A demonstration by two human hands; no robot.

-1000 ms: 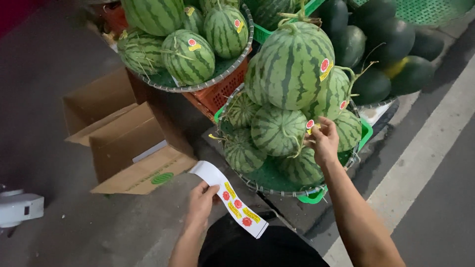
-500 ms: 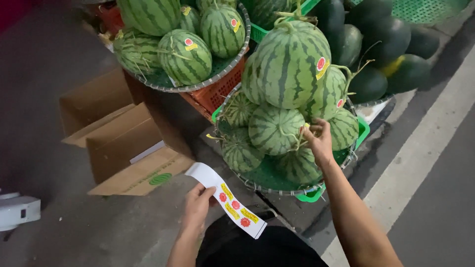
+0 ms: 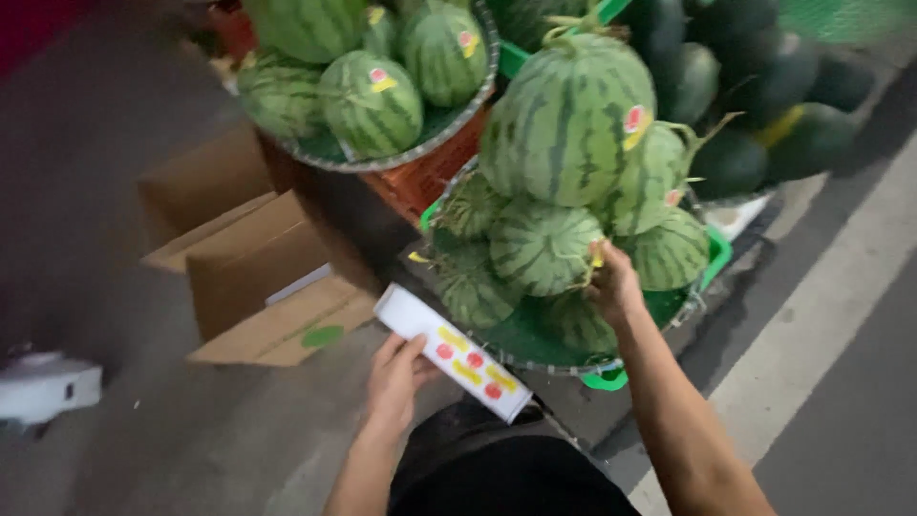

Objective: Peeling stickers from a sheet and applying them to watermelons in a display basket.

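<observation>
White sticker strip (image 3: 452,352) gripped in left hand (image 3: 396,382), right hand (image 3: 614,287) fingertips pressing one striped watermelon (image 3: 543,247)

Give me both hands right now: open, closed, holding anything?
Left hand: closed on the white sticker sheet, gripping its near end.
Right hand: fingers pressed against a striped watermelon in the stack; holding nothing that can be made out.

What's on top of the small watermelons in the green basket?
A large striped watermelon with a red-and-yellow sticker sits on them. Its underside and the melons behind stay hidden.
</observation>
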